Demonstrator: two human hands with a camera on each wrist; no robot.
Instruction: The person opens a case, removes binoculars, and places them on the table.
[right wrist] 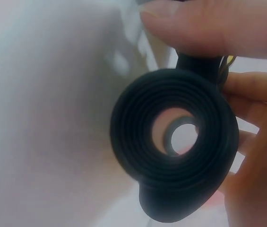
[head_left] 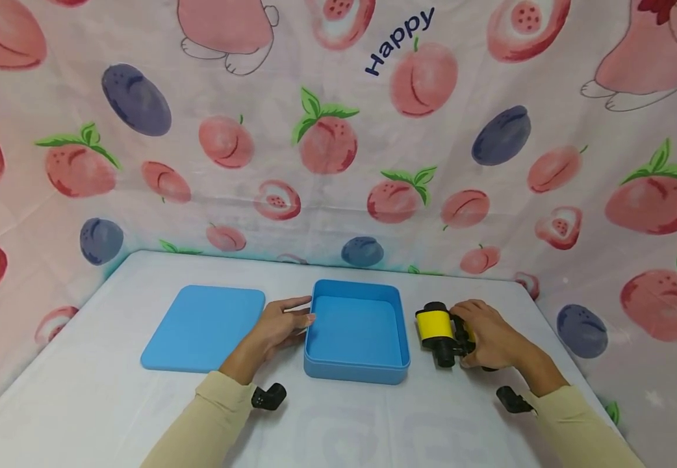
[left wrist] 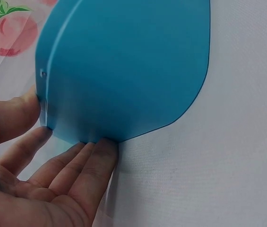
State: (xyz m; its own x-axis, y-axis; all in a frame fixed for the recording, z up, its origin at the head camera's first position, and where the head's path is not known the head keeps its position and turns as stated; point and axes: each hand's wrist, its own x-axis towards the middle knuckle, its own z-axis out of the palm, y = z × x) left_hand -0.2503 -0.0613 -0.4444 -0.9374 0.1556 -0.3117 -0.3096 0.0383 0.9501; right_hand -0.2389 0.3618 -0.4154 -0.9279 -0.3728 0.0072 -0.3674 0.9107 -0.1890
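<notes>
A blue open-topped box (head_left: 357, 376) stands in the middle of the white table. My left hand (head_left: 277, 328) is at its left wall, thumb at the rim and fingers fairly straight. In the left wrist view, the fingertips (left wrist: 106, 149) touch the outside of the box (left wrist: 128, 71) low down. To the right of the box, my right hand (head_left: 490, 335) grips black and yellow binoculars (head_left: 435, 326) by their right barrel. The right wrist view looks into one black eyepiece (right wrist: 171, 85), with the thumb (right wrist: 194, 23) above and the other fingers behind it.
A flat blue lid (head_left: 204, 328) lies on the table (head_left: 81, 403) left of the box. Behind the table hangs a fruit-patterned cloth (head_left: 280, 149). Black wrist devices (head_left: 269, 396) are worn at both sleeves.
</notes>
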